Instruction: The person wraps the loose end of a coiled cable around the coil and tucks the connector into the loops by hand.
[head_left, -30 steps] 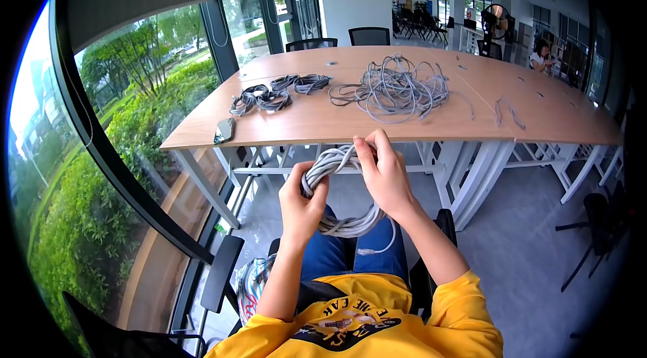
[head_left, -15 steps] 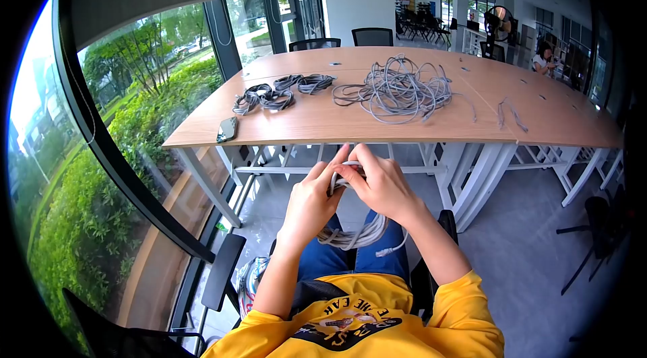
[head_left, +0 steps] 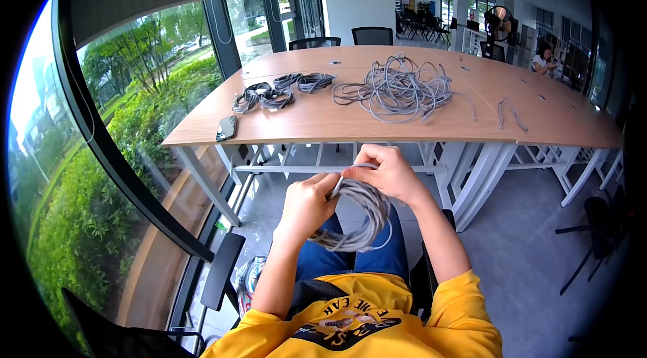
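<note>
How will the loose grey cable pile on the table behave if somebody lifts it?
The grey cable pile would probably sag, since its loops curve loosely. Its many crossing strands suggest it may snag and lift as one tangle.

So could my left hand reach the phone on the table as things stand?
Probably, once free: your left hand is gripping the coiled cable; nothing seems to block its way to the phone by the near edge of the table.
</note>
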A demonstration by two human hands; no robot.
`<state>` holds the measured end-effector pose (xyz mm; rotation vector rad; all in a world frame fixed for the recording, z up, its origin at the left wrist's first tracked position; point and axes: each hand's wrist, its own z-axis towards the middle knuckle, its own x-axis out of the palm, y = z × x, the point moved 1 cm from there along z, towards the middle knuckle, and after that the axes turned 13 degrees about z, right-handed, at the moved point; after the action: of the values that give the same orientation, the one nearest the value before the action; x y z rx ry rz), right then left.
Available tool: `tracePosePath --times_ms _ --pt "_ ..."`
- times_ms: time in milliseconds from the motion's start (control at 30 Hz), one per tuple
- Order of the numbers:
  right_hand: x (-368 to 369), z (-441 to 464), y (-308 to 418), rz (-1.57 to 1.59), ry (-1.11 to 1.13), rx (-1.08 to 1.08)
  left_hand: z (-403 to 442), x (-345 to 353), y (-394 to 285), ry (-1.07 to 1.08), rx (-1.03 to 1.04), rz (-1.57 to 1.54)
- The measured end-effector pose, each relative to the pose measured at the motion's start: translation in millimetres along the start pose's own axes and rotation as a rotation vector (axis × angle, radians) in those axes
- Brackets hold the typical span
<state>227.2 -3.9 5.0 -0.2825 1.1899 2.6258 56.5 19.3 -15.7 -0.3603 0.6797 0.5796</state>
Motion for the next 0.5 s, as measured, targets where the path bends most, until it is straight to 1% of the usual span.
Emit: tracePosePath --times_ms 33,67,100,133,167,200,267,300,333,400,433,467,500 --pt "-2 1 -5 0.163 0.096 0.142 -1 1 0 0.051 0.049 -0.086" --pt "-5 1 -7 0.327 0.189 0.283 -1 1 -1 0.054 0.050 -0.089" --pt "-11 1 -6 0.250 0.252 0.357 -1 -1 -4 0.046 0.070 -0.162" --pt "-10 0 -8 0.249 0.250 0.357 -1 -4 -6 0.037 0.088 -0.235" --pt "-8 -1 -10 0.314 0.287 0.361 0 -7 -9 0.037 0.089 -0.234" --pt "-5 -2 -14 0.379 0.323 0.365 1 -11 -13 0.057 -0.026 -0.303" --pt "-1 -5 -21 0.373 0.358 0.333 3 -17 -19 0.097 -0.256 -0.438" --pt "4 -7 -23 0.428 0.352 0.337 2 -19 -19 0.139 -0.271 -0.476" --pt "7 -7 -25 0.483 0.345 0.341 2 -18 -19 0.140 -0.271 -0.476" --pt "8 -8 -31 0.469 0.370 0.341 3 -14 -20 0.006 -0.069 -0.468" --pt "10 -10 -33 0.503 0.343 0.320 3 -8 -15 -0.057 -0.018 -0.462" --pt "10 -10 -34 0.537 0.315 0.297 2 -8 -15 -0.058 -0.016 -0.463" --pt "9 -10 -33 0.506 0.321 0.349 2 -9 -15 -0.024 -0.064 -0.478"
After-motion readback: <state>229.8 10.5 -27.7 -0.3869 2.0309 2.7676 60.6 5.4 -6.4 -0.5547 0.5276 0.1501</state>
